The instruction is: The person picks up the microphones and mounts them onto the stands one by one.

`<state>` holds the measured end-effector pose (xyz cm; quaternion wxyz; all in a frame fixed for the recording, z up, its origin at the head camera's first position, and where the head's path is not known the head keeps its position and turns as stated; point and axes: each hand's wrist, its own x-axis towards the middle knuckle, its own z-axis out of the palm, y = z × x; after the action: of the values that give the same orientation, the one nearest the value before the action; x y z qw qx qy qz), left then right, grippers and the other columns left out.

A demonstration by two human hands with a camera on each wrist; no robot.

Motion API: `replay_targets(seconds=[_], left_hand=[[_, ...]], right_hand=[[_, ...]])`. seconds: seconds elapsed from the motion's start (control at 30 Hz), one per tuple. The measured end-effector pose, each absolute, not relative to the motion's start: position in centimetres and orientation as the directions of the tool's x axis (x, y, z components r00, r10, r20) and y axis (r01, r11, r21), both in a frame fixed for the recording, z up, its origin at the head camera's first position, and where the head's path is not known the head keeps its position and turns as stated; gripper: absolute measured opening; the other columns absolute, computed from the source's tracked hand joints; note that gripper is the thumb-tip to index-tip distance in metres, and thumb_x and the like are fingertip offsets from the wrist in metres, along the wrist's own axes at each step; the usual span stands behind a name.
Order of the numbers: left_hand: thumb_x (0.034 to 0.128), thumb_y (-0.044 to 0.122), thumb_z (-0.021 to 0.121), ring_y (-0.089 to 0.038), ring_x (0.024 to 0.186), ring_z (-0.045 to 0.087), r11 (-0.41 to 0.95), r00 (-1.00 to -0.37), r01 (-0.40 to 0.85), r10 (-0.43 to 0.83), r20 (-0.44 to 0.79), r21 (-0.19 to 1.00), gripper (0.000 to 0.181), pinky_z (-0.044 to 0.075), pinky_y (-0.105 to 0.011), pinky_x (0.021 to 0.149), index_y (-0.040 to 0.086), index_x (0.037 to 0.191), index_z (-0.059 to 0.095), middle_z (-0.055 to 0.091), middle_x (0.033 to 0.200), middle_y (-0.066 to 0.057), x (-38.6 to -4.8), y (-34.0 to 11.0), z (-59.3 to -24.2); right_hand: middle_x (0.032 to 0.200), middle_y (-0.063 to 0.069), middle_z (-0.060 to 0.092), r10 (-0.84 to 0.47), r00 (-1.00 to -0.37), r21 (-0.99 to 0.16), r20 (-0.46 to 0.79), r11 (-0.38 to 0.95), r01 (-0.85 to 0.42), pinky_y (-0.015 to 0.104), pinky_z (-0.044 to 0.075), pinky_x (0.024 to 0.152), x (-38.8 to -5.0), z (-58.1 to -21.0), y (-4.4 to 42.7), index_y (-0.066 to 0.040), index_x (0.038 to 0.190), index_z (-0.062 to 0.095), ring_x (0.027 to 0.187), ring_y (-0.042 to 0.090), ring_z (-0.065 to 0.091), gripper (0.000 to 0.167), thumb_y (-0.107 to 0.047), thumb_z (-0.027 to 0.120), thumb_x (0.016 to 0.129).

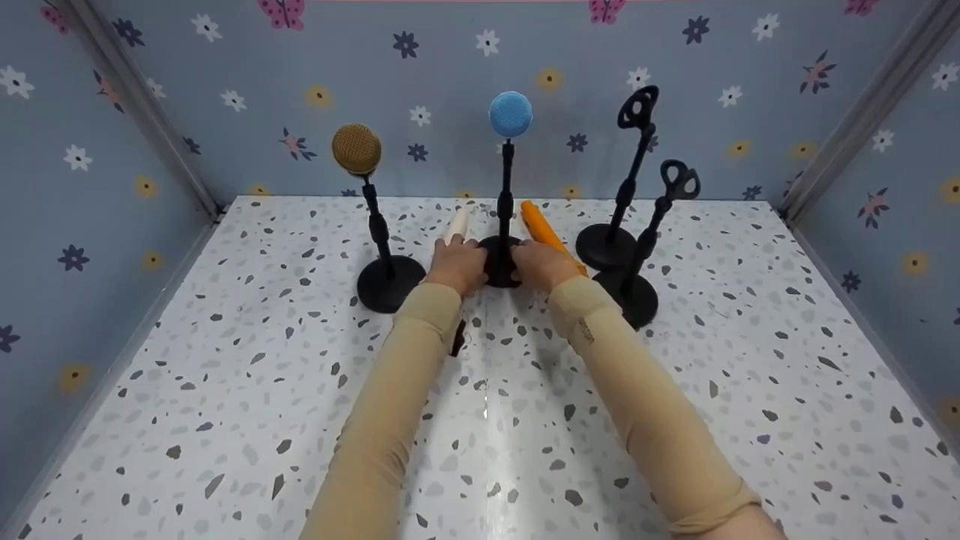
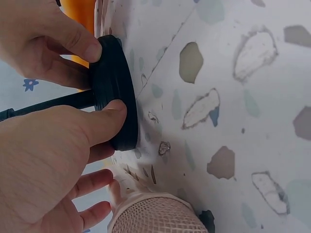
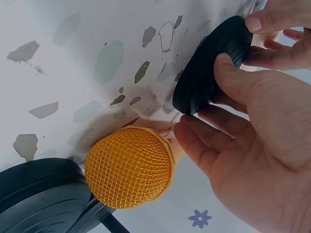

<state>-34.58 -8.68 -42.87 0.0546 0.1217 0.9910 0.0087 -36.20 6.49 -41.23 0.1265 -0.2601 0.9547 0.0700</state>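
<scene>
A black microphone stand with a blue-headed microphone (image 1: pixel 511 114) on top stands upright mid-table. Its round base (image 1: pixel 501 264) is between my hands. From the left, my left hand (image 1: pixel 457 264) pinches the base rim, thumb on top and fingers at the edge, as the left wrist view shows. My right hand (image 1: pixel 543 264) grips the opposite side the same way. Beside the left hand lies a pale pink microphone (image 2: pixel 158 216), partly hidden by that hand and arm in the head view. Next to the right hand lies an orange microphone (image 1: pixel 546 229); its mesh head (image 3: pixel 130 167) faces the right wrist camera.
To the left stands a gold-headed microphone (image 1: pixel 357 149) on a black stand (image 1: pixel 386 283). Two black stands topped with clips, one farther back (image 1: pixel 606 246) and one nearer (image 1: pixel 630 296), are on the right. A patterned wall (image 1: pixel 450 75) encloses the speckled table (image 1: pixel 262 360).
</scene>
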Motion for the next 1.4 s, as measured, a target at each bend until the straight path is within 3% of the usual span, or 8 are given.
replay_targets(seconds=[0.1,0.4,0.9,1.13,1.23,1.4], left_hand=[[0.1004,0.030,0.064,-0.034,0.130,0.046,0.969,-0.963,0.245,0.246,-0.109,0.021,0.040,0.034,-0.056,0.108,0.008,0.133,0.065,0.060,0.136,-0.013,-34.6,-8.5,-43.0],[0.1009,0.032,0.063,-0.033,0.132,0.045,0.967,-0.959,0.253,0.253,-0.127,0.018,0.043,0.033,-0.055,0.109,0.008,0.136,0.062,0.058,0.140,-0.012,-34.9,-8.4,-43.2],[0.1023,0.034,0.061,-0.035,0.130,0.046,0.950,-0.944,0.310,0.311,-0.109,0.031,0.045,0.036,-0.056,0.107,0.007,0.139,0.059,0.057,0.139,-0.015,-34.4,-9.8,-43.3],[0.1048,0.032,0.056,-0.036,0.128,0.049,0.911,-0.924,0.379,0.381,0.018,0.166,0.046,0.040,-0.053,0.107,0.007,0.143,0.055,0.056,0.138,-0.016,-33.7,-11.9,-42.5],[0.1062,0.029,0.054,-0.037,0.127,0.051,0.901,-0.930,0.367,0.362,0.064,0.232,0.043,0.042,-0.051,0.107,0.006,0.143,0.055,0.057,0.137,-0.017,-33.3,-13.4,-42.0],[0.1069,0.021,0.051,-0.039,0.125,0.055,0.889,-0.951,0.308,0.285,0.118,0.339,0.036,0.044,-0.050,0.106,0.003,0.137,0.060,0.060,0.135,-0.019,-32.5,-15.6,-42.0]], right_hand=[[0.132,0.022,0.060,-0.475,-0.833,0.088,-0.283,0.852,-0.516,0.040,0.047,0.105,-36.2,-41.4,6.8,0.002,0.141,0.052,0.122,0.032,0.059,0.035,-0.012,0.049,0.108],[0.134,0.023,0.059,-0.466,-0.844,0.009,-0.265,0.874,-0.486,0.042,0.047,0.105,-36.0,-41.6,7.0,0.002,0.142,0.052,0.120,0.033,0.060,0.038,-0.014,0.050,0.108],[0.130,0.023,0.061,-0.507,-0.839,0.036,-0.197,0.852,-0.523,0.045,0.050,0.101,-36.1,-42.5,6.8,0.001,0.134,0.057,0.117,0.035,0.062,0.037,-0.024,0.054,0.107],[0.116,0.016,0.066,-0.590,-0.805,0.040,-0.071,0.804,-0.593,0.045,0.053,0.096,-36.4,-42.6,7.3,-0.004,0.120,0.067,0.106,0.033,0.065,0.028,-0.026,0.062,0.103],[0.109,0.014,0.070,-0.635,-0.773,0.064,0.005,0.771,-0.633,0.044,0.051,0.099,-36.4,-42.4,7.3,-0.007,0.113,0.072,0.100,0.031,0.068,0.022,-0.025,0.064,0.102],[0.098,0.013,0.073,-0.666,-0.742,0.117,0.075,0.745,-0.657,0.044,0.055,0.090,-36.0,-41.9,6.8,-0.011,0.107,0.074,0.089,0.030,0.070,0.020,-0.028,0.065,0.101]])
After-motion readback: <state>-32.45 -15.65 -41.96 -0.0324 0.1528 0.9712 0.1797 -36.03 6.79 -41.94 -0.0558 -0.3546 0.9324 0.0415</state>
